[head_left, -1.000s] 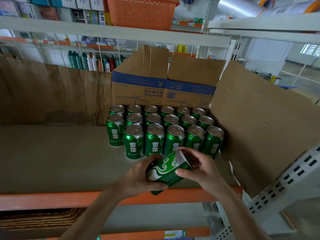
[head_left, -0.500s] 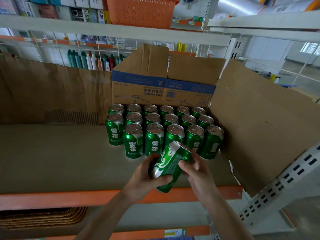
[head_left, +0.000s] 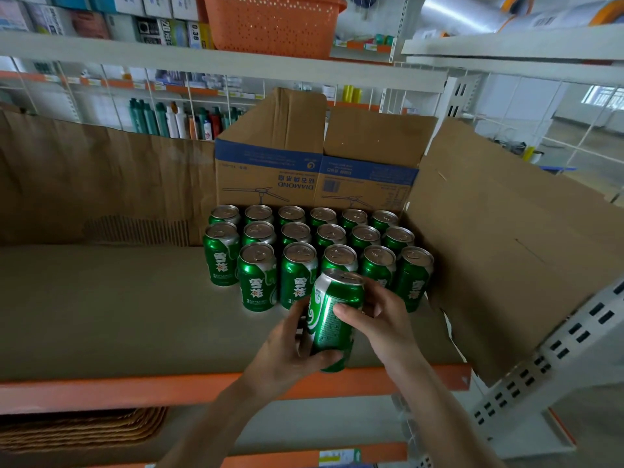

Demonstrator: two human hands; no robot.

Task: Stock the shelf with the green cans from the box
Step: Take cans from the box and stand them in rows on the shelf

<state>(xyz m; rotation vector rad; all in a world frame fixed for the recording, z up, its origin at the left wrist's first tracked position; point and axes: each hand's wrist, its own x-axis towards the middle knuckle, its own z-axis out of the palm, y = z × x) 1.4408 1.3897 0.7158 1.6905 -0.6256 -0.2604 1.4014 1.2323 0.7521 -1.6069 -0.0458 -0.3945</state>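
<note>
Green can [head_left: 332,319], one: slightly tilted, gripped low by left hand [head_left: 287,351], at its side by right hand [head_left: 383,320], over shelf [head_left: 101,315] front. Stocked cans [head_left: 258,282]: three rows, upright, before cardboard box [head_left: 270,170].

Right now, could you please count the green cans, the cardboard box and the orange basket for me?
Standing green cans on the shelf: 17
Held green can, in left hand and right hand: 1
Cardboard box: 1
Orange basket: 1
Total: 20
</note>
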